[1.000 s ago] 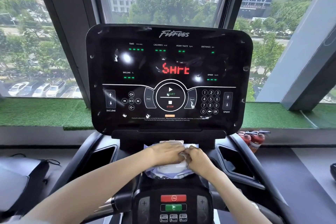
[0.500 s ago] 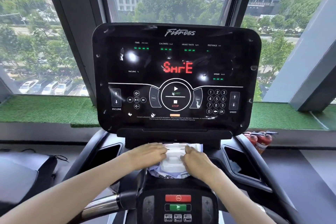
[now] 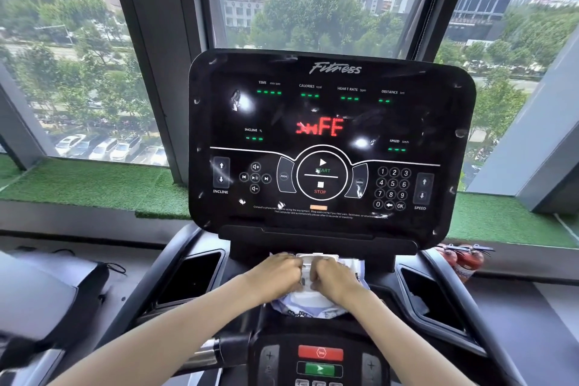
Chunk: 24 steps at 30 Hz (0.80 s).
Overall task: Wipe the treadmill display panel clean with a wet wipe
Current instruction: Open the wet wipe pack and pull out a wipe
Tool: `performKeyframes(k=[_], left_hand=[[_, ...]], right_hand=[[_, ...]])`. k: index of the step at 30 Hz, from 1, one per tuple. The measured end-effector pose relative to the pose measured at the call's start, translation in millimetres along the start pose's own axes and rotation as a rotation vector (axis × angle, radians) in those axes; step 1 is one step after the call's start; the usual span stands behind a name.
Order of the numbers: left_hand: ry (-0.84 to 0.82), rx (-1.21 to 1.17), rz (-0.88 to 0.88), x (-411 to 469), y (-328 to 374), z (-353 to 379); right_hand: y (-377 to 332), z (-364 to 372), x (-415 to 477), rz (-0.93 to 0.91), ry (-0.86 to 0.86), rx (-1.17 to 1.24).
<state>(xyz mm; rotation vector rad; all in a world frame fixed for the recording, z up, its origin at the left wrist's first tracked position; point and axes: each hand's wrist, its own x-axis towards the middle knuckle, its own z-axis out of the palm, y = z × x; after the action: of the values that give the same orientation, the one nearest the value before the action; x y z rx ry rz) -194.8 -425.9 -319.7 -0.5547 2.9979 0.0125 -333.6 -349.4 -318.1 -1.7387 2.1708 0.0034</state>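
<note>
Two hands work at the wet wipe pack (image 3: 308, 301), which lies on the treadmill console ledge (image 3: 380, 287) just below the bottom edge of the display panel (image 3: 329, 141), midway between the two side pockets. The left hand (image 3: 277, 276) and right hand (image 3: 336, 279) sit knuckle to knuckle over the pack's white flip lid (image 3: 316, 258), fingers curled down onto it; each grip is clenched on the pack, though whether a sheet is already pinched between the fingertips cannot be told, since the knuckles hide the opening. No wipe is out in view, so the panel is probably not yet touched: pale smears and specks dot its glossy black face around the red lettering and near the keypad. The pack looks soft and crinkly, a film pouch that will buckle and slide under a one-handed pull, so it makes sense to pin its body with one hand and draw the sheet from the lid opening with the other. A wet wipe itself should be light, limp and clingy, likely to drag a second sheet with it; taking it by one corner and then bunching it flat against the palm would give a firm pad for pressing on the panel. The panel is stiff but carries touch controls, so pressure there may trigger buttons.
</note>
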Motion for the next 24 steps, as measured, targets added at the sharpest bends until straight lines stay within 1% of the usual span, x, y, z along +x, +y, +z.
performKeyframes(k=[4,9,13,16,20,24], left_hand=[[0.019,0.017,-0.001,3.4,0.9,1.9],[0.051,-0.003,-0.033,6.9,4.3,4.7],[0.104,-0.073,-0.016,3.9,3.2,3.8],[0.121,-0.105,-0.027,2.0,3.4,3.3],[0.115,-0.168,-0.097,2.1,6.1,3.9],[0.128,-0.237,-0.118,0.8,6.6,5.1]], right_hand=[[0.6,-1.0,1.8,0.011,-0.018,0.003],[-8.7,-5.8,-5.3,-0.054,0.046,-0.215],[-18.4,-12.6,-8.6,-0.135,0.004,-0.291],[-19.1,-11.8,-6.8,-0.181,-0.011,-0.319],[-16.8,-10.1,-6.2,-0.196,0.015,-0.34],[-10.6,-9.2,-4.6,-0.164,0.05,-0.315]])
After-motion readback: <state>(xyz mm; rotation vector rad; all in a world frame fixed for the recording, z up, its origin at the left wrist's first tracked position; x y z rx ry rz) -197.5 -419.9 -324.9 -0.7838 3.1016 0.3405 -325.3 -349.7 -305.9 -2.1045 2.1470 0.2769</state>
